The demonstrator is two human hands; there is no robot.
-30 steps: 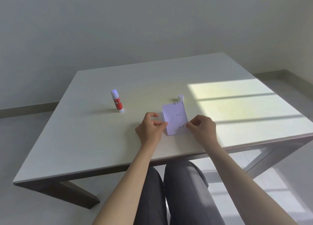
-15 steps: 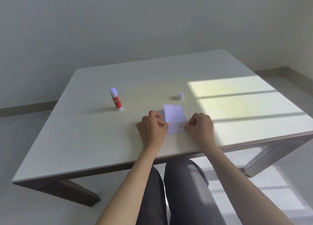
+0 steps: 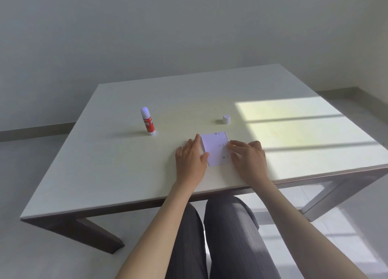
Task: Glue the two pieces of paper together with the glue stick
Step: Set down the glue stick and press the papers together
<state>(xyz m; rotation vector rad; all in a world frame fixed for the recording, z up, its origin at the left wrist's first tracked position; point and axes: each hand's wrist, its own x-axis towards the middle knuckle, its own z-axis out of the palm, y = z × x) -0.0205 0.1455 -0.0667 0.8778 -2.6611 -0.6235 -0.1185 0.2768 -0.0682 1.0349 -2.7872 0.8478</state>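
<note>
Small printed marks on the paper (image 3: 215, 148) too small to read. Right hand (image 3: 248, 157) covers its right edge; left hand (image 3: 191, 158) hides part of its left edge. Cannot tell one sheet from two. Glue stick (image 3: 148, 121) label blurred. Forearms cut off by bottom edge.

- My left hand (image 3: 190, 163) and right hand (image 3: 249, 161) are bare, no rings or gloves that I can see.
- Both forearms are uncovered, no sleeves in frame.
- At bottom centre, I'm wearing dark grey trousers (image 3: 226, 241) with a fine weave.
</note>
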